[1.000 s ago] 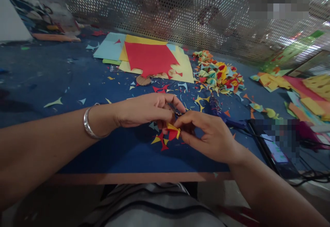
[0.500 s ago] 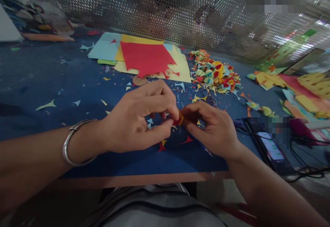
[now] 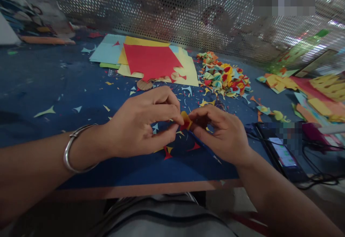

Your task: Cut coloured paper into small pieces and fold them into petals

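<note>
Right hand (image 3: 222,134) fingers pinch the small red-and-yellow paper (image 3: 185,120); left hand (image 3: 142,124) fingers touch it, grip unclear. Light pressure should avoid creases.

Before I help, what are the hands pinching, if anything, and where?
A small red and yellow paper piece, by its right edge in the right hand; left hand's grip unclear.

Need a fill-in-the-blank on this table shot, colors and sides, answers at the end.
The small paper piece between left hand and right hand is red and ____.
The silver bracelet is on the ____ wrist.
The large notched sheet is ____.
The phone lies to the ____ of both hands.
Missing words: yellow; left; red; right.
</note>
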